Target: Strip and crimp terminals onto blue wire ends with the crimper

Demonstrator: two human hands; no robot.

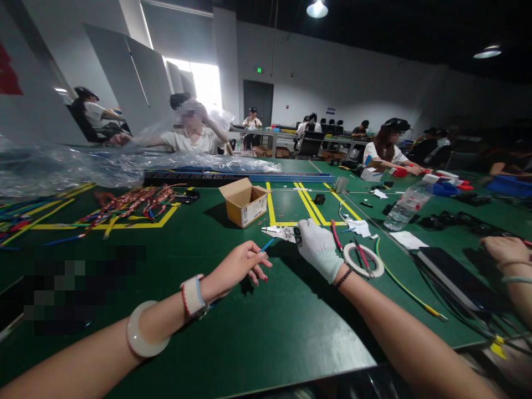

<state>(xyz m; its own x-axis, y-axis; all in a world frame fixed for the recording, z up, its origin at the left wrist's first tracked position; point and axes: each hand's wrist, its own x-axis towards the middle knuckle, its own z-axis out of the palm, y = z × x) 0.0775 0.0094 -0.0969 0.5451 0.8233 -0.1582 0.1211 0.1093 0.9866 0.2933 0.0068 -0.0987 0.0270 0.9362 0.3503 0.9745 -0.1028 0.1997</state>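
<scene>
My left hand (pixel 239 265), bare, pinches a short blue wire (pixel 267 244) between thumb and forefinger. Its other fingers hang loosely over the green table. In a white glove, my right hand (pixel 318 246) is wrapped round a wire stripper (pixel 280 233), whose silver jaws point left. The jaws are just beyond the blue wire's tip; whether they touch I cannot tell. A curved red handle (pixel 336 235) shows at the right of the glove. Beside the right wrist lies a white ring (pixel 379 267) with a red and a dark piece across it.
An open cardboard box (pixel 248 213) stands ahead of my hands. Stripped copper wires (pixel 135 202) lie at left, before clear plastic sheeting (pixel 95 169). At right are a yellow-green cable (pixel 401 285), a plastic bottle (pixel 409 205) and a dark flat device (pixel 455 277). A co-worker's hand (pixel 505 249) rests nearby.
</scene>
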